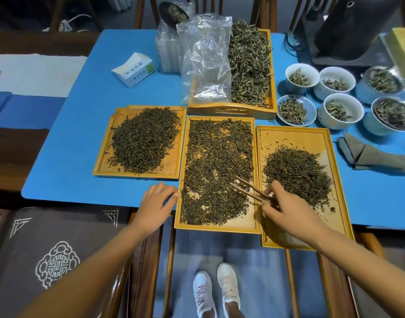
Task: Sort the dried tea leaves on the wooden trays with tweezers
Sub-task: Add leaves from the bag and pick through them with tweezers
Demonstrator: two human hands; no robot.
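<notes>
Three flat wooden trays lie side by side on the blue table. The left tray (pixel 100 166) carries a heap of dark tea leaves (pixel 144 140). On the middle tray (pixel 242 227) the leaves (pixel 217 161) are spread thin. The right tray (pixel 288 138) bears a smaller heap (pixel 297 173). My right hand (pixel 286 210) grips brown tweezers (pixel 249 189), whose tips point left over the middle tray's leaves. Fingers of my left hand (pixel 156 203) rest on the table against the middle tray's left edge.
A deeper handled tray (pixel 231 109) at the back has lighter leaves and a clear plastic bag (pixel 206 58). Several white bowls (pixel 339 111) of leaves stand at the right, beside a folded grey cloth (pixel 366 154). A white box (pixel 133 70) lies back left.
</notes>
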